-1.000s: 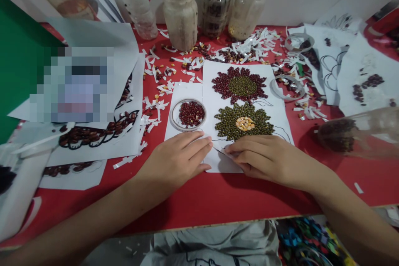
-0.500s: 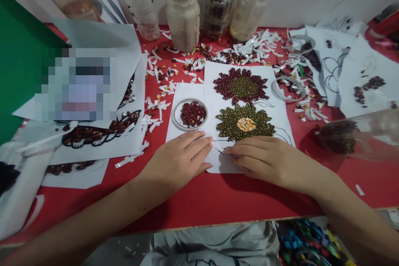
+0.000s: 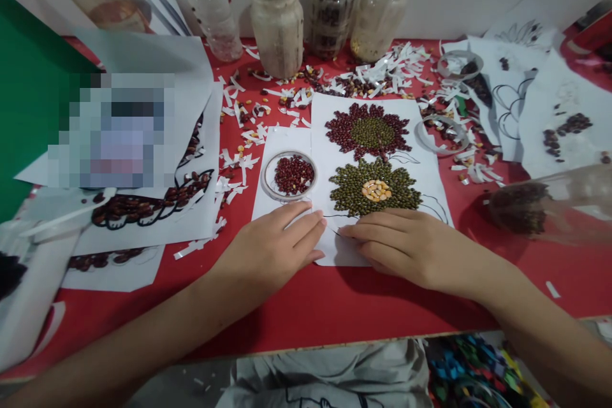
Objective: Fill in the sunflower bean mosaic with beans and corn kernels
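Observation:
A white sheet (image 3: 433,175) lies on the red table (image 3: 315,306) with two flowers made of stuck-on beans: a red flower with a green middle (image 3: 367,131) and a green flower with a yellow middle (image 3: 373,187). My left hand (image 3: 272,245) rests flat on the sheet's lower left part, fingers stretched out and holding nothing. My right hand (image 3: 401,242) lies flat just below the green flower, its fingertips almost meeting the left hand's on a drawn black line. A round lid of red beans (image 3: 289,174) sits just beyond my left fingers.
Three glass jars (image 3: 277,22) stand at the back by the wall. White paper scraps and loose beans (image 3: 382,73) litter the far table. More bean drawings (image 3: 138,207) lie to the left and outlined sheets (image 3: 549,115) to the right. A clear bottle (image 3: 549,204) lies on its side at the right.
My right hand's fingertips have slid a little to the left along the sheet toward my left hand. The left hand has barely moved.

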Action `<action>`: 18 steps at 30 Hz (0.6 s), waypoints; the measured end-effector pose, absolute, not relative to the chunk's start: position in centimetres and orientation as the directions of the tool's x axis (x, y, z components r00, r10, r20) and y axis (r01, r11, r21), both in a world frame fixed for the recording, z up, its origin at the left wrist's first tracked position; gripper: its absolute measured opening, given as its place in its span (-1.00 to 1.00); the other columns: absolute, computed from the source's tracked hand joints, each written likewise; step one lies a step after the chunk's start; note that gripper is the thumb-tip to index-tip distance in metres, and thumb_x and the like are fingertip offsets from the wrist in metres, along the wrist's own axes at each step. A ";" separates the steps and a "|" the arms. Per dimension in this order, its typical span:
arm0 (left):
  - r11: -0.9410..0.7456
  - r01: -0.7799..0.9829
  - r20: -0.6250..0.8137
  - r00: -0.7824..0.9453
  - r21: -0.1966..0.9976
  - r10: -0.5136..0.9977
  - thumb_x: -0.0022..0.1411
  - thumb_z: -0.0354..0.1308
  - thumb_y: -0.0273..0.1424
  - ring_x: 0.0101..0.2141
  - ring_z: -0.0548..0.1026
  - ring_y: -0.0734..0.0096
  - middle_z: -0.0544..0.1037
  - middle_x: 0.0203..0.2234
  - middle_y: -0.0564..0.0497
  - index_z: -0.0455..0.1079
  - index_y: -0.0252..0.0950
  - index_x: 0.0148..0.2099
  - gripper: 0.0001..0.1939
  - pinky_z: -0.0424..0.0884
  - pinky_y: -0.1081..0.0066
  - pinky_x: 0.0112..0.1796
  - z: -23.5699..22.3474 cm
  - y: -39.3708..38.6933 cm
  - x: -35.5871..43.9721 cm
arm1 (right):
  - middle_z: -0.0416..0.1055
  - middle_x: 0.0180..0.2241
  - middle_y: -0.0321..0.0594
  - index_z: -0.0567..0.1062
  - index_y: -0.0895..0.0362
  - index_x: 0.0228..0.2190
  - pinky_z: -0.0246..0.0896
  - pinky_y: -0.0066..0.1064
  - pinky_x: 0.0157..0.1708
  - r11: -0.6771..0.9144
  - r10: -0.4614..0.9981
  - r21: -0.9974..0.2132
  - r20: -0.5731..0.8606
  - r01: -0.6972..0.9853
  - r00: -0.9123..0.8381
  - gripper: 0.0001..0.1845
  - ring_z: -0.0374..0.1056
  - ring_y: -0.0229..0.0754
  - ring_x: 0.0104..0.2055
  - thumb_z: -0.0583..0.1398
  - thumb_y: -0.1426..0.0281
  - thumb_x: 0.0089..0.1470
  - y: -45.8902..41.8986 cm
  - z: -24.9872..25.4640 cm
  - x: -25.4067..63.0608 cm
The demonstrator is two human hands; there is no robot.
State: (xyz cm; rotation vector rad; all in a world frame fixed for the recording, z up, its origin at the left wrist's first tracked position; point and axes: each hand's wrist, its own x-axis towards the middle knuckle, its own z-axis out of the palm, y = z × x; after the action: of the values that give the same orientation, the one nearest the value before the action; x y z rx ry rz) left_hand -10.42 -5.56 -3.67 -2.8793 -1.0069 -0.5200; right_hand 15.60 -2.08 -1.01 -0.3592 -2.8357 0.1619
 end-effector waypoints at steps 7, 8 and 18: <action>-0.785 0.619 0.308 0.746 0.004 0.590 0.43 0.12 -0.37 0.01 0.54 0.13 0.59 -0.01 -0.21 0.44 -0.49 0.08 -0.69 0.51 0.18 0.03 -3.4 -6.0 -10.2 | 0.60 -0.11 -0.05 0.52 0.20 -0.29 0.53 -0.22 -0.17 0.964 0.251 -0.152 0.263 0.216 -0.932 -0.72 0.50 -0.13 -0.09 0.03 0.53 0.34 -1.9 -0.8 15.6; -0.786 0.619 0.312 0.747 -0.005 0.587 0.42 0.13 -0.40 0.01 0.54 0.14 0.59 -0.02 -0.20 0.44 -0.49 0.08 -0.71 0.51 0.18 0.03 -3.5 -6.0 -10.2 | 0.60 -0.11 -0.05 0.52 0.19 -0.29 0.52 -0.22 -0.17 0.965 0.249 -0.150 0.259 0.216 -0.933 -0.72 0.50 -0.13 -0.09 0.02 0.53 0.34 -1.9 -0.8 15.6; -0.763 0.644 0.324 0.714 0.045 0.621 0.43 0.12 -0.29 0.01 0.53 0.18 0.61 -0.04 -0.11 0.42 -0.44 0.09 -0.67 0.48 0.22 0.07 -3.6 -5.6 -10.4 | 0.60 -0.12 -0.04 0.51 0.22 -0.36 0.52 -0.20 -0.21 0.977 0.214 -0.059 0.260 0.205 -0.942 -0.67 0.51 -0.08 -0.12 -0.01 0.54 0.34 -2.2 -0.8 15.5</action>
State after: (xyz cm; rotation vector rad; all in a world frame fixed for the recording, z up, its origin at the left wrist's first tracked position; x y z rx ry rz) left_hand -10.36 -5.63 -3.55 -2.8418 -1.0510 -0.4972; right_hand 15.53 -2.16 -0.78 -0.3083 -2.8570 0.0445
